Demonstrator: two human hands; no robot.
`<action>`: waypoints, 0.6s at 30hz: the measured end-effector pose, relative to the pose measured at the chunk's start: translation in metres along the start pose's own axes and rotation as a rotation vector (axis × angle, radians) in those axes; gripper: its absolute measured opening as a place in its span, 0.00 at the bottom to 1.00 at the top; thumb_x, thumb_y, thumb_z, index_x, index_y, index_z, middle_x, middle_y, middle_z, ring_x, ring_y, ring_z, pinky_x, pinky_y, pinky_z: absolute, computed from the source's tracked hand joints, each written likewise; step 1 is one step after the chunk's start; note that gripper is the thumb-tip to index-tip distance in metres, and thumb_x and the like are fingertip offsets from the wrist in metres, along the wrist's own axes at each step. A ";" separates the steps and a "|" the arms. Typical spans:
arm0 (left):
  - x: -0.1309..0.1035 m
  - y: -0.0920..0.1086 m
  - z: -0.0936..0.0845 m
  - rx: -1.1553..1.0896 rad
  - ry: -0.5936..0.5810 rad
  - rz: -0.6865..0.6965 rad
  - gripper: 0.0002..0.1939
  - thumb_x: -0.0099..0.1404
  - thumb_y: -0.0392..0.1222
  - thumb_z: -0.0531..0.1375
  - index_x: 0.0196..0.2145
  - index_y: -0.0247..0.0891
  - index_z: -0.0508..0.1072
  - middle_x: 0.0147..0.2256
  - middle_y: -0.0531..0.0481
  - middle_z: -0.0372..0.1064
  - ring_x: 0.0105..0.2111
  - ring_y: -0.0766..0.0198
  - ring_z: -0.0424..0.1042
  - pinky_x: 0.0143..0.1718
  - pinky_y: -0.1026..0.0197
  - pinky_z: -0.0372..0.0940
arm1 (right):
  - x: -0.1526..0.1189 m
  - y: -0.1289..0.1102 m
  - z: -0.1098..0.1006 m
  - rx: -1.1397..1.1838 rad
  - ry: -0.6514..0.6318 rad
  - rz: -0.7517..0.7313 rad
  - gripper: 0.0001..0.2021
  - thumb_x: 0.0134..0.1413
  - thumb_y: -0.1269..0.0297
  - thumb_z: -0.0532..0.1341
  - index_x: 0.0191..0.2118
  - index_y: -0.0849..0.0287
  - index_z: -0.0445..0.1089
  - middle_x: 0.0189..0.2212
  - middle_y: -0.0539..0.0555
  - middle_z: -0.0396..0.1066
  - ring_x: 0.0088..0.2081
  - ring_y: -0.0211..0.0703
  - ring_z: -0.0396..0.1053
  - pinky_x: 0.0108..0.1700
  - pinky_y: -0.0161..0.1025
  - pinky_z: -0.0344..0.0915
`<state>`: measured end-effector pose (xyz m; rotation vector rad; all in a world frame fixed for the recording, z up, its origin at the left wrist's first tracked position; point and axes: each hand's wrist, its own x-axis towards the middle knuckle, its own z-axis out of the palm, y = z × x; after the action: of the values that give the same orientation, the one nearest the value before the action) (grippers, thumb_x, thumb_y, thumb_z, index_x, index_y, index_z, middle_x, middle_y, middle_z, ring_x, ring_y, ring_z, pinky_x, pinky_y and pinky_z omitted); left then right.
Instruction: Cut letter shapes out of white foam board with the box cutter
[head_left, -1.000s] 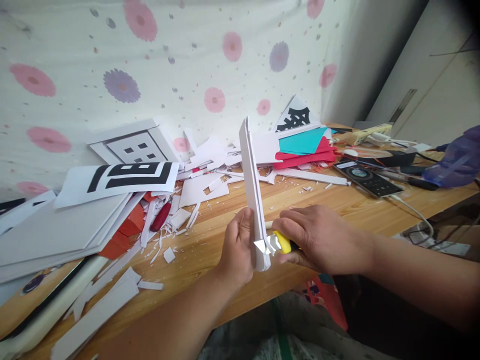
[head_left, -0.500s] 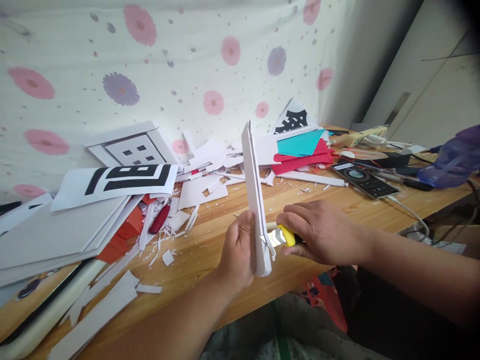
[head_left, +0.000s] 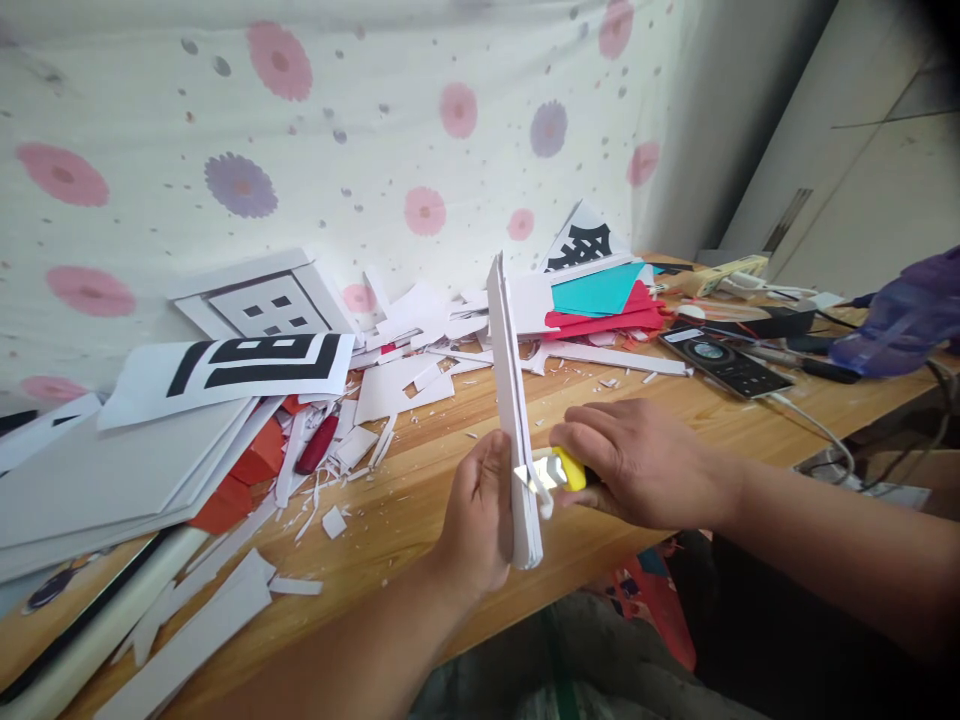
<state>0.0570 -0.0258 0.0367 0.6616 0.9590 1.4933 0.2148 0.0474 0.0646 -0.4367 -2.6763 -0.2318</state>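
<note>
My left hand (head_left: 480, 510) is closed around the lower part of a white foam board piece (head_left: 510, 400), which stands on edge, seen nearly side-on, above the table. My right hand (head_left: 637, 460) grips a yellow utility knife (head_left: 572, 468). Its bright blade (head_left: 546, 473) lies against the near edge of the board, just right of my left thumb. A thin white shaving (head_left: 545, 500) curls off the edge by the blade. My right fingers hide most of the knife's handle.
White scraps (head_left: 405, 385) and a red-handled tool (head_left: 318, 443) litter the wooden table (head_left: 420, 450). Stacked boards (head_left: 120, 470) with a black-printed sheet (head_left: 255, 365) lie left. Right are a phone (head_left: 724, 362) with a cable, teal paper (head_left: 596, 290) and a purple bottle (head_left: 900, 315).
The blade has shifted slightly left across the board's edge, and the shaving has curled more. The board sits slightly lower in view; both hands keep their grip.
</note>
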 end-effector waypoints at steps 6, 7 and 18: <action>0.004 -0.007 -0.004 0.044 -0.008 0.056 0.19 0.57 0.56 0.60 0.24 0.37 0.64 0.18 0.58 0.57 0.17 0.73 0.54 0.19 0.67 0.52 | -0.002 0.002 -0.002 0.024 -0.042 0.023 0.22 0.61 0.48 0.44 0.36 0.62 0.63 0.26 0.53 0.64 0.25 0.40 0.58 0.28 0.37 0.50; 0.005 -0.007 -0.005 0.035 -0.011 0.053 0.19 0.57 0.56 0.60 0.24 0.37 0.64 0.19 0.58 0.57 0.18 0.72 0.55 0.20 0.67 0.53 | -0.002 0.001 -0.001 0.042 -0.054 0.018 0.22 0.61 0.47 0.44 0.36 0.62 0.62 0.27 0.53 0.64 0.26 0.40 0.58 0.28 0.37 0.50; 0.000 -0.004 -0.005 0.005 -0.057 0.044 0.19 0.57 0.56 0.60 0.24 0.36 0.65 0.20 0.56 0.59 0.20 0.70 0.58 0.21 0.66 0.55 | -0.001 -0.002 -0.002 0.061 -0.024 -0.011 0.23 0.61 0.46 0.43 0.37 0.62 0.63 0.27 0.53 0.64 0.26 0.40 0.58 0.28 0.37 0.50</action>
<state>0.0550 -0.0265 0.0307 0.7293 0.9096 1.5033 0.2154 0.0447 0.0659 -0.4084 -2.7018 -0.1487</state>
